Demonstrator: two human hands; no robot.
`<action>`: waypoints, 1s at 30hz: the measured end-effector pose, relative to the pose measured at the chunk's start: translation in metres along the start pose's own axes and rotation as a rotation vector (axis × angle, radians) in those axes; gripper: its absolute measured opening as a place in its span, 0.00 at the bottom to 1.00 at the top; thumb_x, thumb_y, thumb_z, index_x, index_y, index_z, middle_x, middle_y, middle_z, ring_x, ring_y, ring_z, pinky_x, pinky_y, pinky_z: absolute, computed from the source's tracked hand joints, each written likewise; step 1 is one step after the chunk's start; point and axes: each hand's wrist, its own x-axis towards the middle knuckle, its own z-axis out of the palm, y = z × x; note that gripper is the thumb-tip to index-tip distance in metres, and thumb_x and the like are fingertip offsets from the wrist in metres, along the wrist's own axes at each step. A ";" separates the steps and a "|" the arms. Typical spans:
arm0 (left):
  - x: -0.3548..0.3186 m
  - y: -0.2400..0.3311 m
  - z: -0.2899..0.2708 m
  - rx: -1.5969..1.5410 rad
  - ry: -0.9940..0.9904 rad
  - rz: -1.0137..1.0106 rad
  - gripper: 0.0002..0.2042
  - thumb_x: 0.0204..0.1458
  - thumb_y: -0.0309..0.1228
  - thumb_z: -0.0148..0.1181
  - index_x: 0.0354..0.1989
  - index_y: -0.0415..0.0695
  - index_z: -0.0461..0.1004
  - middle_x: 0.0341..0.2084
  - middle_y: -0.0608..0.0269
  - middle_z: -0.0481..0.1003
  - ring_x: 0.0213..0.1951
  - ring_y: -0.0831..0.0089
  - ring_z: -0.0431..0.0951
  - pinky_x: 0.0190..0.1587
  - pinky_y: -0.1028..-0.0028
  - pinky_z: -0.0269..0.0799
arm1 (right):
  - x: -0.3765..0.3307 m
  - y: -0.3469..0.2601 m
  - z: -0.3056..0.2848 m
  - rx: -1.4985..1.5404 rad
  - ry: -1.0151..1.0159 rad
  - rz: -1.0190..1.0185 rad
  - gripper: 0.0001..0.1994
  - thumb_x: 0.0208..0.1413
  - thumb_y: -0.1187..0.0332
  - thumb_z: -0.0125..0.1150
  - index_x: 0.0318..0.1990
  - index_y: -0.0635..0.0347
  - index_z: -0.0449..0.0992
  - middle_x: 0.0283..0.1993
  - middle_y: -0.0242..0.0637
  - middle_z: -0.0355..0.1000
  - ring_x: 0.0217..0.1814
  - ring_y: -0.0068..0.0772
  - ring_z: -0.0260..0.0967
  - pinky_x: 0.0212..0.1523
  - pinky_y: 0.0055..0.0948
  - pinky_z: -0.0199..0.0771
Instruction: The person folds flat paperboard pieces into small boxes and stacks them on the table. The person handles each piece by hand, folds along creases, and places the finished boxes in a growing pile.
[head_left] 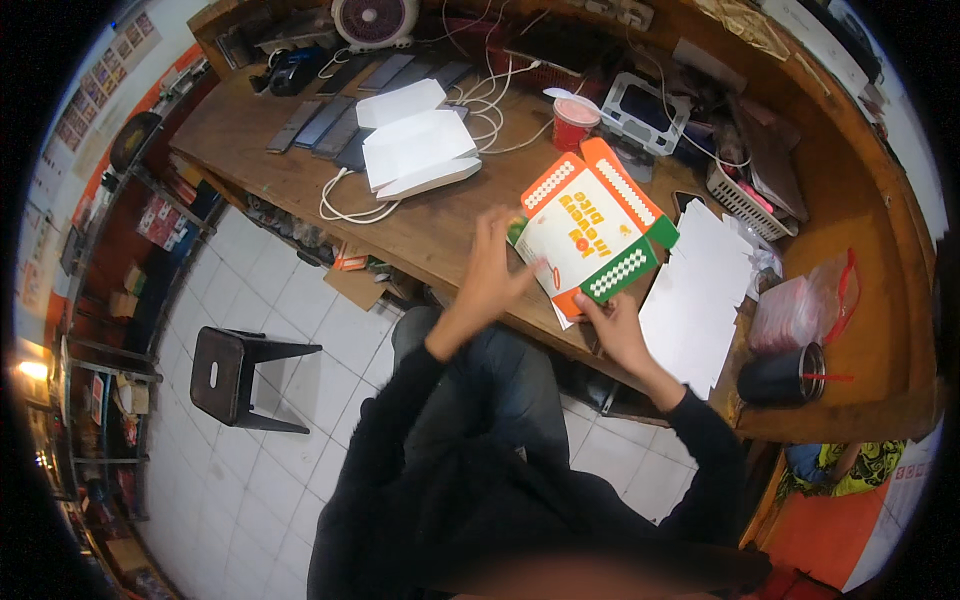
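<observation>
A flat cardboard food box (590, 225), printed orange, green and white with yellow lettering, is tilted above the near edge of the wooden table. Its flaps stick out around the sides. My left hand (488, 268) is at the box's left edge, thumb over the printed face and fingers around a partly hidden flap. At the lower right corner, my right hand (618, 330) pinches the box, with its thumb on the orange and green edge. A stack of white cardboard blanks (695, 300) lies right beside it. Left of the box, another carton (420, 150) lies partly folded, white inside up.
Several phones (335, 125) and white cables (490, 110) lie at the table's back left, near a fan (374, 20). A red cup (575, 122) stands behind the box. A dark tumbler (780, 375) and plastic bag (800, 310) are at right. A stool (225, 375) stands left.
</observation>
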 end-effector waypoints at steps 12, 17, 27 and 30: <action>-0.118 0.019 -0.002 -0.559 0.030 -0.851 0.25 0.63 0.38 0.54 0.61 0.31 0.60 0.52 0.51 0.67 0.49 0.64 0.74 0.50 0.68 0.72 | -0.026 -0.019 0.018 -0.652 -0.112 -0.444 0.18 0.58 0.75 0.56 0.57 0.58 0.72 0.59 0.49 0.64 0.60 0.52 0.62 0.63 0.40 0.62; -0.118 0.009 0.010 -0.937 0.224 -0.898 0.25 0.63 0.40 0.54 0.61 0.34 0.60 0.51 0.55 0.67 0.48 0.65 0.75 0.45 0.66 0.79 | -0.034 -0.007 0.007 -0.600 0.037 -0.353 0.16 0.57 0.71 0.60 0.53 0.60 0.73 0.55 0.47 0.66 0.57 0.49 0.64 0.58 0.40 0.66; -0.112 0.000 0.001 -1.041 0.060 -0.785 0.22 0.66 0.36 0.48 0.58 0.29 0.61 0.46 0.47 0.72 0.44 0.60 0.79 0.45 0.63 0.81 | -0.013 -0.024 0.027 -0.890 -0.215 -0.820 0.20 0.56 0.64 0.62 0.53 0.63 0.72 0.47 0.46 0.71 0.47 0.44 0.70 0.46 0.32 0.73; -0.110 0.002 0.000 -1.010 0.025 -0.760 0.20 0.67 0.35 0.46 0.55 0.27 0.62 0.41 0.44 0.75 0.41 0.57 0.81 0.46 0.62 0.80 | 0.032 -0.042 0.005 -0.615 -0.548 -0.146 0.18 0.56 0.63 0.63 0.52 0.61 0.72 0.44 0.44 0.72 0.43 0.43 0.71 0.40 0.31 0.72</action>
